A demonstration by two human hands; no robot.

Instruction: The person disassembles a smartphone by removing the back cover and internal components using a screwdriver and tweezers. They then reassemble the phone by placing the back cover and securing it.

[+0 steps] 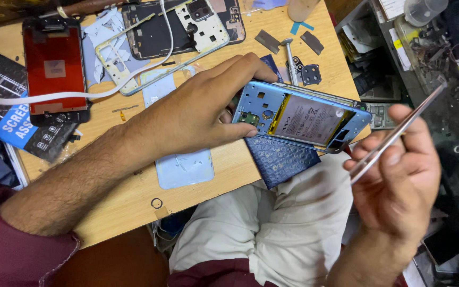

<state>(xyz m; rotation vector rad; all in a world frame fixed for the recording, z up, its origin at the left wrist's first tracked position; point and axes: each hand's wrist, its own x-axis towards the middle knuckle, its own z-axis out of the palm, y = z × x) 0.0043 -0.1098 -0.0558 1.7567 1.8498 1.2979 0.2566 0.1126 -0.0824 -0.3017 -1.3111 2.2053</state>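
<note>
1. An opened phone frame (301, 118), light blue at its rim with a grey battery showing inside, is held tilted above the near edge of the wooden counter (134, 196) and over the person's lap; beneath it lies a dark blue textured back cover (280, 159), half off the counter edge.
2. The left hand (197, 114) is clamped on the frame's left end, thumb below and fingers curled over the top edge.
3. The right hand (399, 175) is apart from the frame, to its right; its fingers are closed on a thin metal tool (399, 130) that slants up to the right, its lower tip near the frame's right corner; whether it touches I cannot tell.
4. Just left of the frame, a pale blue sheet (184, 167) lies flat on the counter.
5. Further back, a red-faced phone screen (55, 72) lies on the left with a white cable (81, 95) crossing it; a dismantled dark phone body (160, 32) lies behind the left hand; a small hammer-like tool (290, 58) and black camera covers (309, 73) lie behind the frame.
</note>
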